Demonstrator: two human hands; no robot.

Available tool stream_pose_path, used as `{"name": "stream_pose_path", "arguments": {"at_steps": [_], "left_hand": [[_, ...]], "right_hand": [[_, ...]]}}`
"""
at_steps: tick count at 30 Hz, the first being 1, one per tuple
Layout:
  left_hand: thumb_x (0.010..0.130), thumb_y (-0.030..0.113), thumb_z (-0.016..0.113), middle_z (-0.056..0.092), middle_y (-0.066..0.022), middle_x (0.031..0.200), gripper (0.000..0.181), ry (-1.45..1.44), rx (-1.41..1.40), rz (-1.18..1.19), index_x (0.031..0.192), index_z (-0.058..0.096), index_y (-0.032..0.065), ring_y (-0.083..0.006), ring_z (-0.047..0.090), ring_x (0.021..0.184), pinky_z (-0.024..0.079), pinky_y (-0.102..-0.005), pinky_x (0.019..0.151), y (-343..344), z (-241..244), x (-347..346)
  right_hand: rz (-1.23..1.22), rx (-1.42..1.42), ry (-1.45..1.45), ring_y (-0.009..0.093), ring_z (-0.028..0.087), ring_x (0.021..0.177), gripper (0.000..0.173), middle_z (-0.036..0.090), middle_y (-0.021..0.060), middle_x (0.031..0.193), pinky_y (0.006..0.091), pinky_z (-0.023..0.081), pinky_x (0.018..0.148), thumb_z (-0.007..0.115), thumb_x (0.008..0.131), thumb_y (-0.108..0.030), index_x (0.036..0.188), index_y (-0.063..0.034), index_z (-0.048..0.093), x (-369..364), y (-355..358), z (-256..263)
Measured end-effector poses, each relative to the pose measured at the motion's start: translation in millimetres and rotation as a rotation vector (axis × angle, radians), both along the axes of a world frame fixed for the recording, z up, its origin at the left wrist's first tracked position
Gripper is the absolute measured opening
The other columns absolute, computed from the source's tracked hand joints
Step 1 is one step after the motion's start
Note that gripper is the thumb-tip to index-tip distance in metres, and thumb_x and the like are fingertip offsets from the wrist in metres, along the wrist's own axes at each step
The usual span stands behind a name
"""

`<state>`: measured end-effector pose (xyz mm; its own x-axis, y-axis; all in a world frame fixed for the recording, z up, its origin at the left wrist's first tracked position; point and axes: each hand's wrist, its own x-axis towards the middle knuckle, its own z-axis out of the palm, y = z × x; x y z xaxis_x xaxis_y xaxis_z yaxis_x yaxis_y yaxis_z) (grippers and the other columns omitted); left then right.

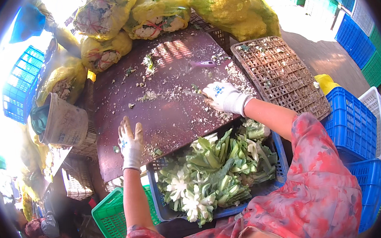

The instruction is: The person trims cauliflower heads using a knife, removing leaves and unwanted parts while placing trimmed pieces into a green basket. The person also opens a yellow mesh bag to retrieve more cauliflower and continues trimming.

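Observation:
A dark red board (pixel 163 114) strewn with cauliflower crumbs lies before me. My left hand (pixel 131 143), in a white work glove, is over the board's near left edge, fingers apart, holding nothing. Gloved as well, my right hand (pixel 220 95) is low over the board's right side, its fingers around the handle of a knife; the thin blade (pixel 192 92) points left among the crumbs. Farther back on the board lies a purple-handled tool (pixel 203 64). Below the board's near edge, a blue plastic crate (pixel 283 165) holds cut cauliflower leaves and stems (pixel 214 170).
Yellow mesh sacks of cauliflower (pixel 156 15) line the far edge. A brown plastic grate (pixel 280 76) adjoins the right side, with blue crates (pixel 351 124) beyond. A bucket (pixel 66 121) stands left, a green crate (pixel 109 214) lower left. Another person (pixel 45 228) is at lower left.

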<state>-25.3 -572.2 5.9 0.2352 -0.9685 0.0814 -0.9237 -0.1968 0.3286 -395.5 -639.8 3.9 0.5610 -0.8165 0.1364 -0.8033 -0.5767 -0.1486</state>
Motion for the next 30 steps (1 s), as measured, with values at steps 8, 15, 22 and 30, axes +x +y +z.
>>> {"name": "stream_pose_path", "arguments": {"at_steps": [8, 15, 22, 30], "left_hand": [[0.099, 0.06, 0.036, 0.022, -0.0112, 0.163, 0.074, -0.372, 0.11, 0.168, 0.157, 0.022, 0.0165, -0.0306, 0.015, 0.151, 0.01, -0.054, 0.12, -151.2, -42.0, 70.2], [0.099, 0.056, 0.037, 0.024, -0.0119, 0.161, 0.07, -0.357, 0.092, 0.36, 0.157, 0.022, 0.0195, -0.0326, 0.021, 0.149, 0.02, -0.0569, 0.116, -195.3, -75.6, 131.6], [0.101, 0.052, 0.034, 0.02, -0.0144, 0.162, 0.066, -0.437, 0.247, 0.332, 0.158, 0.018, 0.0226, -0.0349, 0.021, 0.148, 0.016, -0.0569, 0.118, -198.2, -93.1, 145.1], [0.103, 0.051, 0.034, 0.018, -0.008, 0.164, 0.065, -0.442, 0.236, 0.44, 0.158, 0.017, 0.022, -0.0305, 0.024, 0.148, 0.024, -0.0586, 0.115, -222.7, -86.4, 154.9]], "right_hand": [[0.14, -0.131, -0.104, 0.025, 0.064, 0.086, 0.03, 0.064, 0.0062, 0.092, 0.0383, 0.053, 0.074, 0.063, 0.088, -0.025, 0.115, -0.0126, 0.063, 54.1, -61.7, -30.5], [0.097, 0.105, -0.037, 0.027, 0.062, 0.091, 0.044, 0.062, 0.0086, 0.1, 0.0384, 0.054, 0.076, 0.064, 0.089, -0.033, 0.128, -0.0137, 0.058, 55.4, -85.2, -30.6], [0.114, 0.415, 0.078, 0.031, 0.063, 0.096, 0.044, 0.06, 0.0137, 0.103, 0.043, 0.055, 0.078, 0.059, 0.09, -0.034, 0.127, -0.0114, 0.054, 55.3, -117.6, -20.6], [0.091, 0.463, 0.042, 0.029, 0.063, 0.086, 0.047, 0.06, 0.0099, 0.095, 0.0415, 0.055, 0.071, 0.057, 0.086, -0.03, 0.13, -0.013, 0.054, 57.9, -121.9, -21.3]]}}
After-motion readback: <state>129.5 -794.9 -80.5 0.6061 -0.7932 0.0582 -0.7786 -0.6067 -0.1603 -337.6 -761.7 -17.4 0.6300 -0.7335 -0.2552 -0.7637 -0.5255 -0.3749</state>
